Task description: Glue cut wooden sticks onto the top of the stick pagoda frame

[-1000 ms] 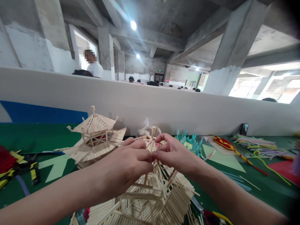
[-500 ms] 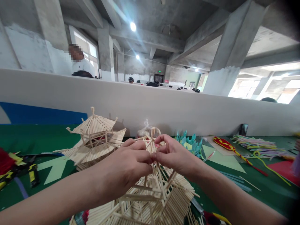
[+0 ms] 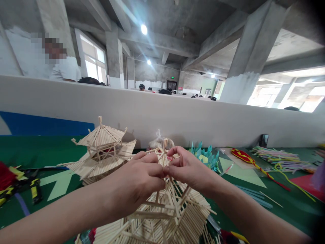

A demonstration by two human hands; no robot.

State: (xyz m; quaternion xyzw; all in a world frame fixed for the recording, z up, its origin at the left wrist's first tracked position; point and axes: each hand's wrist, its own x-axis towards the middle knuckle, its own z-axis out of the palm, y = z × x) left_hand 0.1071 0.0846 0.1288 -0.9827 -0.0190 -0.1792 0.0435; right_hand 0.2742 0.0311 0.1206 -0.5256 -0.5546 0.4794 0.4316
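Wooden stick frame [image 3: 154, 215] is standing at six o'clock in the view.
Left hand [image 3: 142, 172] and right hand [image 3: 186, 167] are pinching together below its peak; whether their fingers are grasping anything, I cannot tell. Far red sign [image 3: 180, 88], twelve o'clock, is showing too small to read.

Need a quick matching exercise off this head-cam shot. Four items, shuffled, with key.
Items
1. stick frame
2. roofed stick pagoda
3. spiky piece
4. phone-like slab

Descriptions
A. turquoise
B. beyond the left forearm
C. dark, standing upright
D. at the fingertips of the left hand and right hand

Pairs: 1-D, 2-B, 3-A, 4-C
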